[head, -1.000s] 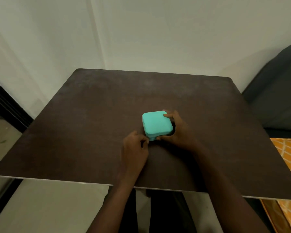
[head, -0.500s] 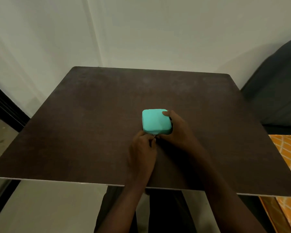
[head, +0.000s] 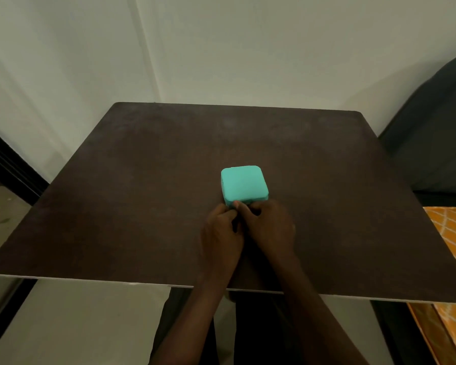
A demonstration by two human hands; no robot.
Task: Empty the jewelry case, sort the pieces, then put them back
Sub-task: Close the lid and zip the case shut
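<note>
A small square teal jewelry case [head: 244, 184] with rounded corners lies closed on the dark brown table [head: 142, 193], a little right of centre. My left hand [head: 221, 233] and my right hand [head: 270, 227] sit side by side at the case's near edge, fingertips pinched together against its front side. What the fingers pinch there is too small to see. No jewelry pieces are visible.
A white wall stands behind the table. A dark cushioned seat [head: 437, 133] is at the right, and an orange patterned cloth [head: 453, 246] lies below it beside the table's right edge. The table's near edge runs just under my forearms.
My right hand has left the case's right side and come to its near edge. My left hand has slid right along that edge, so both now meet there.
</note>
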